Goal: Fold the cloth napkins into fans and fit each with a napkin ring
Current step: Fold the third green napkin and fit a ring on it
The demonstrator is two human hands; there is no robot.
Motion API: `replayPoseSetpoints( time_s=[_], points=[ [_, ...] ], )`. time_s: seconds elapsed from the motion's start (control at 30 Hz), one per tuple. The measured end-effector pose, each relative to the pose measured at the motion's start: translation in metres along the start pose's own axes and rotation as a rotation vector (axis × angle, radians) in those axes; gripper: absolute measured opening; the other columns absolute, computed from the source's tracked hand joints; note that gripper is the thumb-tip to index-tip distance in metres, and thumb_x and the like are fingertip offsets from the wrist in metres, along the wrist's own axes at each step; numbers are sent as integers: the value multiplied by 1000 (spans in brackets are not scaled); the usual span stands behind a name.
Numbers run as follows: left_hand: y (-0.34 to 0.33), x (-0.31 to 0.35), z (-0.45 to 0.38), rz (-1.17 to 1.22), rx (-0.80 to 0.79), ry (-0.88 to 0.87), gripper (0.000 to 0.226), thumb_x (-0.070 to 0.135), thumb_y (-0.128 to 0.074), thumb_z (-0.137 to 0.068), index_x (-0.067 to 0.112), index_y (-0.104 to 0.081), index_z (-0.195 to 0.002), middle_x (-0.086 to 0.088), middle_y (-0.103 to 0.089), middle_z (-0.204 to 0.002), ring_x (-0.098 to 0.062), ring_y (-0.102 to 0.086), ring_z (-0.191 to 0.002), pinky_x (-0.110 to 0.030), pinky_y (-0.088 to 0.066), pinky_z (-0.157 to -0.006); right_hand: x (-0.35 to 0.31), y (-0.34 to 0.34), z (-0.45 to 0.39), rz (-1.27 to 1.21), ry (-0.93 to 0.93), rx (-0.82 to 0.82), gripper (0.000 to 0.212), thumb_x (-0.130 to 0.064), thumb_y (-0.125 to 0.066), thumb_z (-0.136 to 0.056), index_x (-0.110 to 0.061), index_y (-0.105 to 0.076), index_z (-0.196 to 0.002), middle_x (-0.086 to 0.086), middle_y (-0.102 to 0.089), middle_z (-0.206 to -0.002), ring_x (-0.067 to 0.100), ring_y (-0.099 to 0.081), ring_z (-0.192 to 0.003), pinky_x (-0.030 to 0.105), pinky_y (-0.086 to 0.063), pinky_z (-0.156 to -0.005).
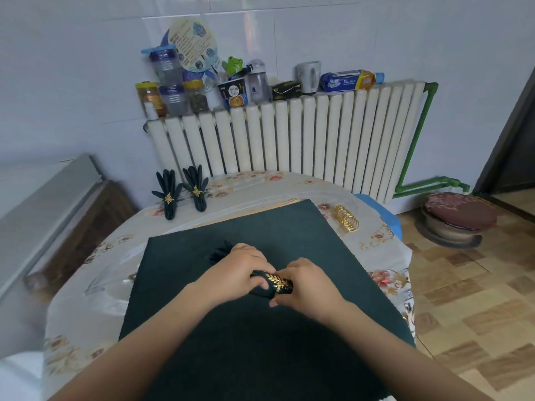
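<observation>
My left hand [240,270] gripped the soft, light pleated napkin [260,285] over the flat cloth [231,342]; my right hand [307,287] pinched the stiff gold ring [279,282] around it.

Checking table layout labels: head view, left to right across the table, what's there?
First finished napkin fan → second finished napkin fan → left hand → gold leaf ring → right hand → spare gold rings.
</observation>
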State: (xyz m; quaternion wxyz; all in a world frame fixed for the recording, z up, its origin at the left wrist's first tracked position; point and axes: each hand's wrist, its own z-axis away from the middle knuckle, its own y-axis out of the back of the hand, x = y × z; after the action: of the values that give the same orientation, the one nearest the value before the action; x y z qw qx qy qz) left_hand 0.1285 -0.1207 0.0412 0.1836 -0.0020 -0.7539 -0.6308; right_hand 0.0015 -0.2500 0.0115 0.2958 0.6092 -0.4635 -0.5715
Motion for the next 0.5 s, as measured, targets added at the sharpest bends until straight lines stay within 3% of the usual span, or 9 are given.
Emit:
replayPoseSetpoints(
  time_s=[0.1,0.23,0.27,0.33,0.4,0.5],
  points=[
    [-2,-2,7,9,-71,-6,20,26,-70,-83,23,-72,-102,11,-67,-104,2,-48,-100,-26,-14,-111,-12,-13,5,27,-37,-6,44,-53,-70,-74,-19,-68,-101,-2,-55,-84,13,-44,-85,24,-29,-67],
    [-17,-11,26,-160,-3,47,38,32,-72,-78,28,-65,-115,13,-53,-124,-5,-33,-128,-40,2,-117,-28,-31,10,87,-128,-44,52,-60,-64,-76,-18,-60,-106,0,-56,-100,18,-51,-96,26,-36,-74],
    [-22,-12,33,-198,55,111,45,33,-72,-77,26,-61,-120,10,-47,-131,-10,-28,-132,-39,-1,-117,-30,-34,11,86,-149,-55,54,-63,-61,-76,-17,-59,-105,1,-56,-100,18,-52,-96,27,-37,-73],
    [-29,-9,47,-179,231,308,42,30,-72,-77,21,-57,-115,4,-45,-125,-18,-35,-124,-34,-21,-108,-33,-38,11,27,-202,-48,53,-65,-53,-81,-17,-61,-100,0,-57,-97,18,-55,-92,28,-39,-70],
    [-35,-5,59,-17,362,534,24,28,-69,-81,18,-53,-96,4,-51,-104,-17,-48,-101,-26,-39,-85,-32,-36,9,-112,-275,-25,45,-58,-48,-88,-17,-65,-97,-2,-62,-91,15,-58,-87,27,-44,-70],
    [-41,2,66,573,201,853,21,36,-61,-89,16,-58,-84,0,-63,-84,-14,-62,-80,-25,-48,-65,-28,-32,2,-351,-398,-29,31,-47,-52,-91,-21,-68,-93,-10,-64,-80,7,-59,-79,21,-45,-69]
  ],
)
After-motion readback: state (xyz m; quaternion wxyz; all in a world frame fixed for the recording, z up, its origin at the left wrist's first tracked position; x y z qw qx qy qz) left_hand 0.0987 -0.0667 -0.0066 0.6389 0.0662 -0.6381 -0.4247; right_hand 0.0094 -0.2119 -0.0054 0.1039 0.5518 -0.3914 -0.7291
